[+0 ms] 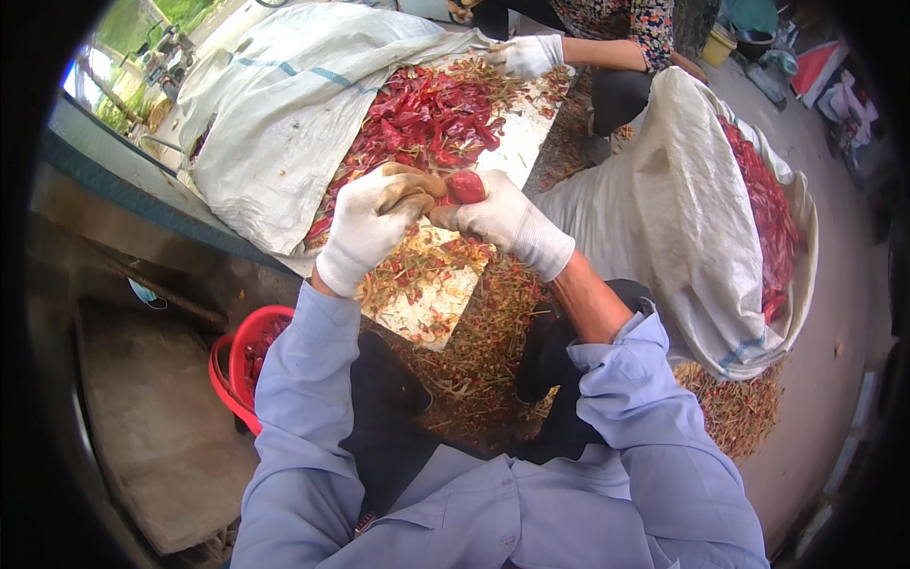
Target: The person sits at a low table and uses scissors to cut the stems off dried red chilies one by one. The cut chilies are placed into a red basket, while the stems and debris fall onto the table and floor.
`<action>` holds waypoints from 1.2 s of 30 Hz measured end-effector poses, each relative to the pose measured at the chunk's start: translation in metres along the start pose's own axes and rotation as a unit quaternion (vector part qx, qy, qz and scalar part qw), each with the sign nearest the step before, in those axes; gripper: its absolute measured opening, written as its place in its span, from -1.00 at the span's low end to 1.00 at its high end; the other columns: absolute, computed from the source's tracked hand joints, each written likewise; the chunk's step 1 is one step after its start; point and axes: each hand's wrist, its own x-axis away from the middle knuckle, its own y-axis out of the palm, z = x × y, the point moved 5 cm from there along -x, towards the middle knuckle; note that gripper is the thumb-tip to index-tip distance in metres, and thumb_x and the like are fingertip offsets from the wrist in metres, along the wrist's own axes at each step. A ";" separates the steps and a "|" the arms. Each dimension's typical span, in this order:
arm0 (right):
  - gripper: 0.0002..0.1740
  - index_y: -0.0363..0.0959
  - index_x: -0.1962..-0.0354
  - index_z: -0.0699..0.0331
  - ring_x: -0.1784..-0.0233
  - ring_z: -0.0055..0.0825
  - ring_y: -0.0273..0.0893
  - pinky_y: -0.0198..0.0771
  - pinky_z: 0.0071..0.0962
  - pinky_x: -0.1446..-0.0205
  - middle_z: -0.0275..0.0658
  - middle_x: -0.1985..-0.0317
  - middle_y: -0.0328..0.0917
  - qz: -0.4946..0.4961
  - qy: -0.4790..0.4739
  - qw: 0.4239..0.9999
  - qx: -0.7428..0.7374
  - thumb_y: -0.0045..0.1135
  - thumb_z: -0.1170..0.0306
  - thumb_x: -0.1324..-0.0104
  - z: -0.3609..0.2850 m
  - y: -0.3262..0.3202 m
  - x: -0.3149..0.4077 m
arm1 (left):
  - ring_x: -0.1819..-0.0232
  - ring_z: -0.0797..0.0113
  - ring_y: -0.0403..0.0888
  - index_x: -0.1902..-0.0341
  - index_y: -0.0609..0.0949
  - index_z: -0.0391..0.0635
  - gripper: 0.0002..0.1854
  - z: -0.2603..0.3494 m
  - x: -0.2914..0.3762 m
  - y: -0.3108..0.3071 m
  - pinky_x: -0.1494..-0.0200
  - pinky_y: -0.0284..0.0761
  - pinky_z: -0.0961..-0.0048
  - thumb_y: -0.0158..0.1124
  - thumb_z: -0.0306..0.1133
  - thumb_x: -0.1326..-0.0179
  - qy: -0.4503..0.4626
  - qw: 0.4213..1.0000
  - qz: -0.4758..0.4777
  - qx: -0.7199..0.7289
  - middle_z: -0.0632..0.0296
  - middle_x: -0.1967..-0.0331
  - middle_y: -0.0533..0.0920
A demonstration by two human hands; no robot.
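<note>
Both of my hands wear white knit gloves with brown-stained fingers, and they meet over the near part of a white board (515,156). My right hand (498,213) grips a dried red pepper (468,187) between thumb and fingers. My left hand (380,213) is curled, its thumb and fingertips pinched at the pepper's left end; the exact contact there is hidden. Just beyond my hands lies a heap of dried red peppers (426,121). Stem scraps and bits of pepper (419,274) litter the board below my wrists.
A white woven sack (277,128) covers the board's left side. At right, another woven sack (661,192) stands open with red peppers (761,206). A red plastic basket (231,384) sits by my left arm. Opposite, another person's gloved hand (526,55) touches the scraps. Stems (469,377) cover the floor.
</note>
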 end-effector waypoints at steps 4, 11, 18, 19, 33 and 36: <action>-0.72 0.60 0.26 0.34 0.40 -0.39 0.57 0.48 -0.32 0.24 -0.15 0.47 0.61 0.029 -0.106 0.987 0.120 0.40 0.31 -0.20 -0.003 0.005 -0.006 | 0.48 0.58 0.59 0.11 0.72 -0.33 -0.75 -0.016 0.009 0.003 0.41 0.46 0.63 0.13 -0.49 -0.26 -0.176 0.975 0.026 0.130 0.26 0.39 0.67; -0.71 0.59 0.33 0.34 0.34 -0.08 0.64 0.49 -0.20 0.23 0.02 0.42 0.63 0.056 -0.108 0.975 0.186 0.43 0.29 -0.16 -0.001 0.002 -0.003 | 0.50 0.51 0.67 -0.01 0.65 -0.43 -0.70 -0.045 0.016 0.007 0.46 0.62 0.62 0.25 -0.39 -0.39 -0.192 0.938 0.035 0.286 0.18 0.36 0.71; -0.70 0.54 0.35 0.36 0.34 -0.02 0.63 0.49 -0.21 0.26 0.05 0.42 0.62 0.061 -0.106 0.973 0.198 0.42 0.29 -0.20 -0.006 0.004 0.003 | 0.39 0.34 0.79 -0.11 0.56 -0.47 -0.62 -0.072 0.027 0.018 0.37 0.78 0.47 0.28 -0.36 -0.43 -0.199 0.831 0.025 0.519 0.08 0.31 0.74; -0.70 0.54 0.35 0.36 0.34 -0.02 0.64 0.49 -0.20 0.26 0.05 0.41 0.62 0.057 -0.123 0.968 0.213 0.42 0.29 -0.20 -0.009 0.004 0.004 | 0.39 0.33 0.79 -0.12 0.56 -0.47 -0.63 -0.074 0.029 0.019 0.37 0.78 0.47 0.27 -0.38 -0.43 -0.205 0.811 0.025 0.548 0.07 0.30 0.75; -0.69 0.61 0.20 0.32 0.31 -0.17 0.69 0.54 -0.28 0.21 0.00 0.36 0.65 0.094 -0.174 0.958 0.207 0.45 0.27 -0.23 -0.006 0.002 0.007 | 0.37 0.40 0.73 -0.10 0.59 -0.37 -0.62 -0.062 0.034 0.022 0.40 0.71 0.52 0.32 -0.29 -0.40 -0.207 0.817 0.080 0.532 0.03 0.12 0.73; -0.68 0.60 0.25 0.32 0.38 -0.21 0.65 0.52 -0.29 0.24 -0.02 0.37 0.65 0.055 -0.171 0.966 0.186 0.45 0.25 -0.23 -0.005 0.003 0.008 | 0.40 0.43 0.70 -0.06 0.61 -0.36 -0.63 -0.064 0.036 0.015 0.43 0.70 0.54 0.32 -0.26 -0.38 -0.238 0.834 0.040 0.496 0.01 0.08 0.71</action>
